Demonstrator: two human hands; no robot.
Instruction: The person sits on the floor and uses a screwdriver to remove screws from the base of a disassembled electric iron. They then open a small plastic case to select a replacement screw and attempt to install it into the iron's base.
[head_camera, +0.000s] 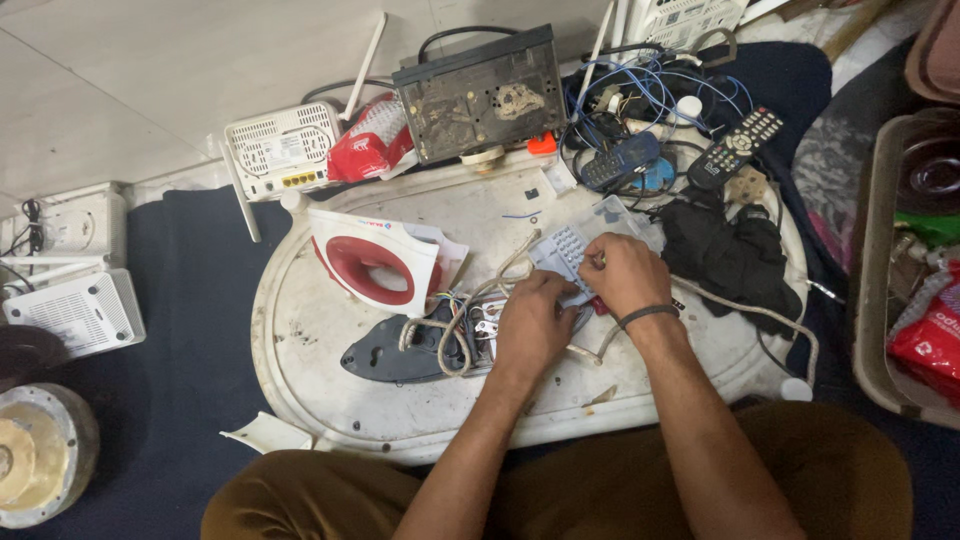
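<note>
**Both hands on an opened iron at the middle of the tray**

Brown trousers (600, 490) on my knees fill the near edge, and my two forearms go out from there over a white oval tray (300, 400). My left hand (533, 325) lies palm down with bent fingers on the grey base of the iron (400, 355), at its right end, where coloured wires and a pale cord (480, 295) come out; whether it grips something I cannot tell. My right hand (622, 272), with a dark band on the wrist, is closed around a small tool with a red part, just beside the left hand. The tip of this tool is hidden. Under the right hand lies a clear plastic box with small compartments (570, 245).

To the left of the base, touching it, lies the red and white cover of the iron (375, 260), tilted on its side. On the far side of the tray stands a dark metal device (480, 95), and left of it a white router (280, 150). Far right I see a black remote control (735, 147), blue wires (640, 90) and a black cloth (730, 255).
</note>
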